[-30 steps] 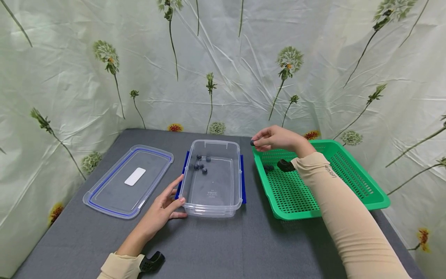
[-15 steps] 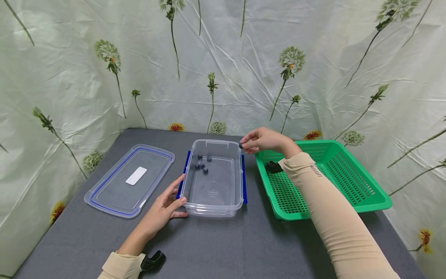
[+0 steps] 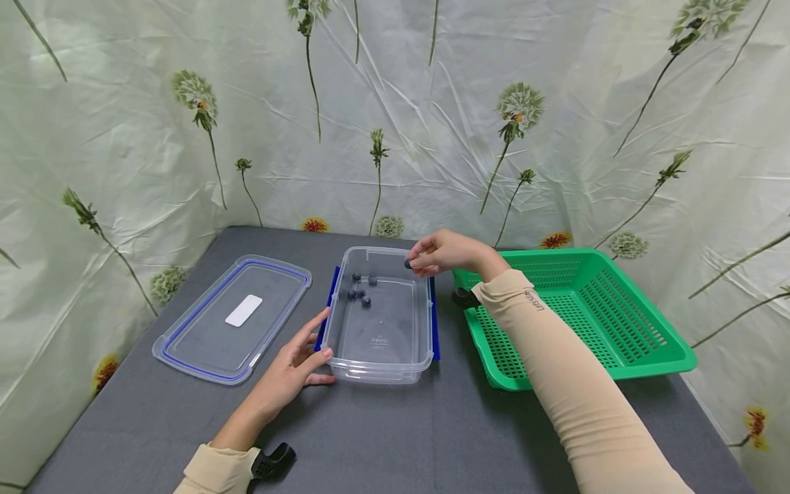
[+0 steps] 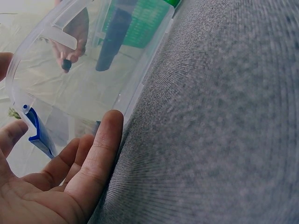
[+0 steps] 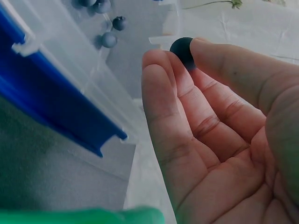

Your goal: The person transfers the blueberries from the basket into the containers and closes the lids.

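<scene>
Leftward from the green basket's edge, the right hand has come across to the clear box, while the left hand has stayed put. Thumb and fingertips of that right hand pinch one dark berry — a narrow grip, palm side bared to the wrist camera — and, seen from the head, the berry hangs just inside the far right corner of the rim; how high above the floor I cannot tell. Carrying a berry over to the box appears to be the step in hand, and the next move likely calls for a small lowering and a parting of the thumb, so it drops without bouncing. Beneath, a few other berries lie loose toward the box's far left. At the near left corner the left hand rests spread against the clear box, apparently steadying it. Farther out, the sleeved right forearm crosses the green basket; the lid lies flat, left of the box.
</scene>
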A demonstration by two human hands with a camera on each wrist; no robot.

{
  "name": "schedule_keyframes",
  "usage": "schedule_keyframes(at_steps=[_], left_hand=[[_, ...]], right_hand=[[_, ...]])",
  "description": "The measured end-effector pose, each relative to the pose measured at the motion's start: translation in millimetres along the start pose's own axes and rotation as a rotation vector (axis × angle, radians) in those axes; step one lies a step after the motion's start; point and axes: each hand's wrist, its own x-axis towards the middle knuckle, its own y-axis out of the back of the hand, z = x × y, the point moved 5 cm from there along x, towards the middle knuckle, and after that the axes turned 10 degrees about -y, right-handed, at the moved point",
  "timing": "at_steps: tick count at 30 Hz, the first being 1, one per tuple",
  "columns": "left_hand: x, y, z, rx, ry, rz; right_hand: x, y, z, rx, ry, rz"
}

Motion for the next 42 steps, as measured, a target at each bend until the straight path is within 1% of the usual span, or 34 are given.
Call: schedule_keyframes(at_steps=[6,10,18,25,31,39,42], left_hand=[[-0.9,0.4,0.8,0.004,-0.001,-0.009],[-1.2,0.3,2.5,-0.001,-0.003,-0.012],[-0.7,1.5,3.7,0.005,-0.014,-0.014],[-0.3,0.9,3.2,0.011,-0.008,-0.013],[-0.1,1.0,2.7,0.015,0.006,-0.012],[-0.3,0.9,2.7,0.01,-0.006,-0.018],[-0.4,1.2,2.6,0.006,-0.013,-0.018]], right_hand=[[6,-13.5,-7,-0.017,0.005,-0.029],[10,-20.2,-10,-0.025,-0.007,-0.048],[19,-30.0,-15,-0.065,-0.015,-0.03],[26,-40.8,-18,-0.067,-0.042,-0.052],[32,-45.3,-18,-0.084,-0.061,-0.044],[29,-47.4,-20,-0.093,-0.051,-0.066],[28,-45.4,-19,-0.067,-0.055,-0.068]])
